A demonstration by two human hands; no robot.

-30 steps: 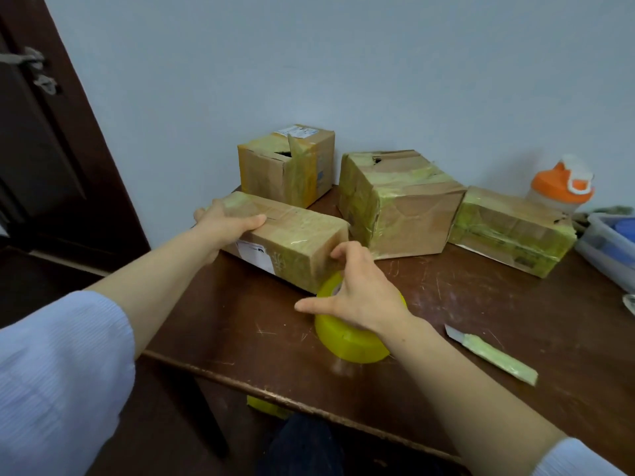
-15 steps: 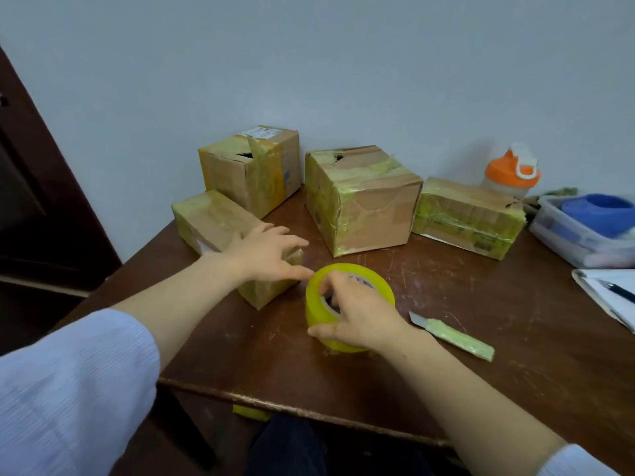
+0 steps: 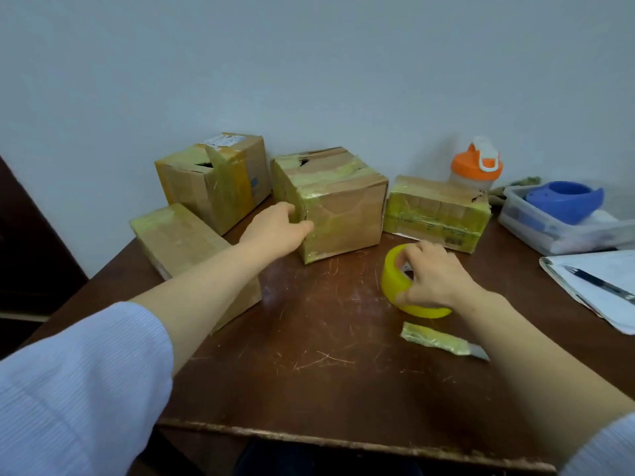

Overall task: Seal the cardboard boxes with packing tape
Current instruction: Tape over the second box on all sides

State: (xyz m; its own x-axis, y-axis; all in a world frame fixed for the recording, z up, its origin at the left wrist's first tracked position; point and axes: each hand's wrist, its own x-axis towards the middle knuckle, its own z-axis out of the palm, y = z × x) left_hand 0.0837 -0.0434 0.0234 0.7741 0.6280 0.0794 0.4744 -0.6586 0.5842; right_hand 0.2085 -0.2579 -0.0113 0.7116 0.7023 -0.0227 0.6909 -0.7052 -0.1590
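Note:
Several taped cardboard boxes stand on the brown table (image 3: 326,355). A long box (image 3: 178,242) lies at the left, partly under my left forearm. Behind it stands a taller box (image 3: 213,180) with a gap in its top. A cube-shaped middle box (image 3: 340,207) has my left hand (image 3: 275,228) touching its left front corner, fingers spread. A flat box (image 3: 436,214) lies to its right. My right hand (image 3: 433,276) grips the yellow tape roll (image 3: 402,286), fingers in its core, on the table.
A taped-over utility knife (image 3: 443,343) lies in front of the roll. At the right are a clear tray (image 3: 563,231) holding a blue object, a notebook with a pen (image 3: 598,283), and an orange-lidded bottle (image 3: 476,166) by the wall. The table's front edge is near.
My left hand left the long box and reached over to the middle box's corner. My right hand slid the tape roll to the right. The view shifted rightwards.

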